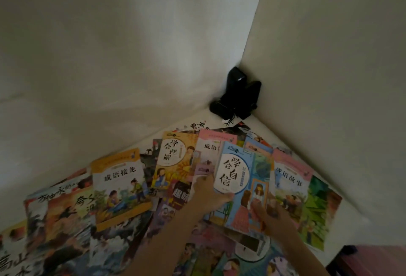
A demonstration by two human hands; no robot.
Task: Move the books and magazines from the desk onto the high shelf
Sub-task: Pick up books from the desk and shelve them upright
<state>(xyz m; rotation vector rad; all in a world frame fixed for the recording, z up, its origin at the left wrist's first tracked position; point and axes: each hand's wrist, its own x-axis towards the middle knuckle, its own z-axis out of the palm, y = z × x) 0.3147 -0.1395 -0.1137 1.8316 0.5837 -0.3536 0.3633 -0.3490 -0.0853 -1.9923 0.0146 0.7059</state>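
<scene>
The blue book (243, 187) lies lengthwise between both hands, left hand (208, 194) pinching its near-left edge, right hand (272, 214) gripping its near-right corner.

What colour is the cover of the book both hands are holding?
Light blue book, white circle with black title; head view.

The scene is seen from a single head-worn wide-angle view, aimed forward and steeply down into a corner where two pale walls (131, 44) meet at about 1 o'clock. The white table (342, 179), strewn with colourful picture books (118, 185), is viewed at close range and fills the lower half. Both forearms enter from 6 o'clock.
</scene>
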